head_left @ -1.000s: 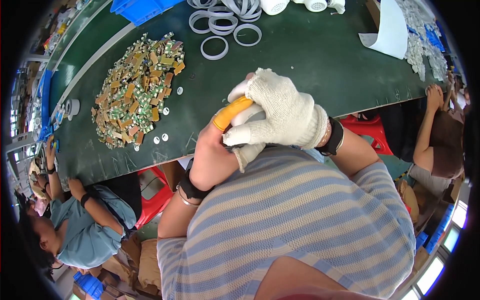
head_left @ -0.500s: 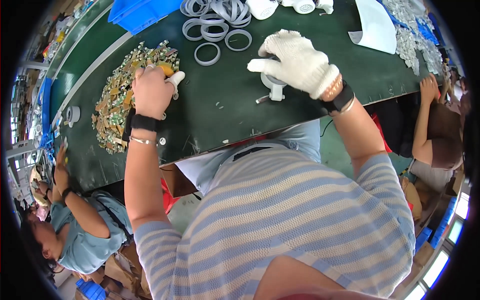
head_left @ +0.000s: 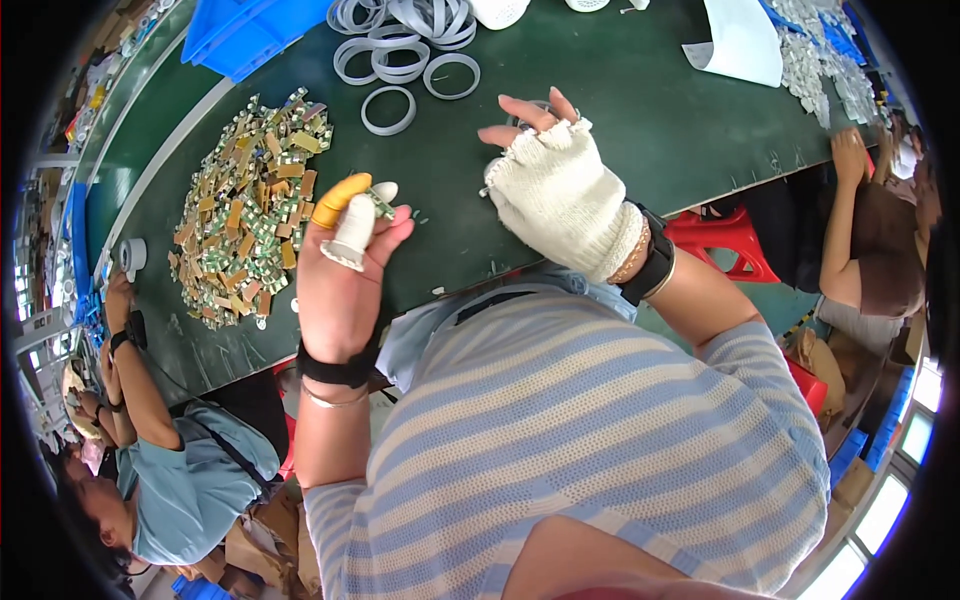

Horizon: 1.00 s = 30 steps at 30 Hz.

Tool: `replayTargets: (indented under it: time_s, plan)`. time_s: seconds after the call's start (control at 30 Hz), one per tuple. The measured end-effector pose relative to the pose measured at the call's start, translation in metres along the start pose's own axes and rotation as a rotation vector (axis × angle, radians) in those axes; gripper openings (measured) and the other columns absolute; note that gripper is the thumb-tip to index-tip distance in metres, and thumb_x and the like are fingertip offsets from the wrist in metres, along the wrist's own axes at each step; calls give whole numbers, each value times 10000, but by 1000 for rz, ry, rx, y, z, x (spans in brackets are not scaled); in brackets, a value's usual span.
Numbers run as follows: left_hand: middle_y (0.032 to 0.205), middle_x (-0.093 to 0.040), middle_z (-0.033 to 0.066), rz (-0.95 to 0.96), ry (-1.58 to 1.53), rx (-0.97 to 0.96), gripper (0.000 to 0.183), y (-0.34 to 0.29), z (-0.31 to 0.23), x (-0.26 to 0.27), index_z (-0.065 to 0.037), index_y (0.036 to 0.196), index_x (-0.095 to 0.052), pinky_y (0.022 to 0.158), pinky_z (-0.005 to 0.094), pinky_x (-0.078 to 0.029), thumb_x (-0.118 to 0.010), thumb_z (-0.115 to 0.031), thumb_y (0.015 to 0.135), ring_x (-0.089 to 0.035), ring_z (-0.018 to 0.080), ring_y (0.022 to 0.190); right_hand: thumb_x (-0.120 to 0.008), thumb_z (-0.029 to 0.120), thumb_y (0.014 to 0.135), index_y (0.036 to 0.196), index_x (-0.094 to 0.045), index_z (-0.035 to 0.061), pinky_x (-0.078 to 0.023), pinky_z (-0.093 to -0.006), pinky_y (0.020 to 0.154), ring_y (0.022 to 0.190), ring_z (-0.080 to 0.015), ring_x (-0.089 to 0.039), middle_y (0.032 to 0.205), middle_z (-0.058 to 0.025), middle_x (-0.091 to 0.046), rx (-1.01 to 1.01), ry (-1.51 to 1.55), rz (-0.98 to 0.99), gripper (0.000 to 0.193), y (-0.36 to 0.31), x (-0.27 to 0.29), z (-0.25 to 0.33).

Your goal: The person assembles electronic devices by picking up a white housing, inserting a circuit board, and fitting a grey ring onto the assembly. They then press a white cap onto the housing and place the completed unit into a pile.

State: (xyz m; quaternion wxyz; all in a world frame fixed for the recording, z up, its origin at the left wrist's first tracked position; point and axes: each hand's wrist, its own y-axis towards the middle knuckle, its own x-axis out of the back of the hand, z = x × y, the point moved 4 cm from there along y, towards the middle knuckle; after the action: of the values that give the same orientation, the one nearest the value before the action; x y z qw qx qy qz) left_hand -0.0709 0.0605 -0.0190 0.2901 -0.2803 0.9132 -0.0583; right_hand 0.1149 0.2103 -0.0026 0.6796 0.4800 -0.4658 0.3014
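Observation:
Between the covered thumb and a finger of my left hand (head_left: pixel 350 245) is a small green circuit board (head_left: pixel 378 204). One fingertip wears a yellow cot and others white ones. The hand is raised at the right side of a heap of small green and tan circuit boards (head_left: pixel 245 215). My right hand (head_left: pixel 560 195), in a white knit glove with bare fingertips, curls round a round part with a grey edge (head_left: pixel 520 118). Most of that part is hidden under the hand.
Several grey rings (head_left: pixel 388 110) lie at the table's far side, beside a blue bin (head_left: pixel 245 40). White housings (head_left: pixel 498 10) stand behind them. A paper sheet (head_left: pixel 735 45) and clear plastic parts (head_left: pixel 810 85) lie at far right. Co-workers sit at both sides; a tape roll (head_left: pixel 132 255) is left.
My left hand has come away from the heap, back and to the right, with a circuit board pinched in it. My right hand has turned over the round part, now mostly hiding it.

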Motion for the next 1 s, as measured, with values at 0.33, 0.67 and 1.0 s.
replayTargets:
  time_s: [0.33, 0.67, 1.0]
  plan:
    - [1128, -682, 134, 101, -16, -73, 336, -16, 19, -25, -26, 1365, -557, 857, 363, -626, -604, -70, 1036, -720, 211, 924, -748, 202, 861, 960, -746, 111, -482, -405, 868, 906, -284, -664, 858, -75, -683, -11, 845, 106, 135, 17, 34, 8]
    - [1121, -688, 65, 88, 382, -29, 315, -25, 26, -27, -21, 1331, -599, 788, 247, -557, -636, -65, 1022, -678, 105, 931, -754, 118, 830, 853, -658, 119, -481, -418, 771, 848, -312, -636, 817, -73, -643, 31, 675, 132, 99, 16, 26, 12]
    - [1047, -679, 27, 142, 653, -84, 274, -35, 19, -33, -39, 1250, -655, 799, 211, -509, -710, -69, 984, -649, 78, 921, -759, 131, 829, 843, -654, 123, -488, -410, 765, 817, -287, -650, 837, -59, -667, 3, 644, 259, 107, 16, 23, 10]
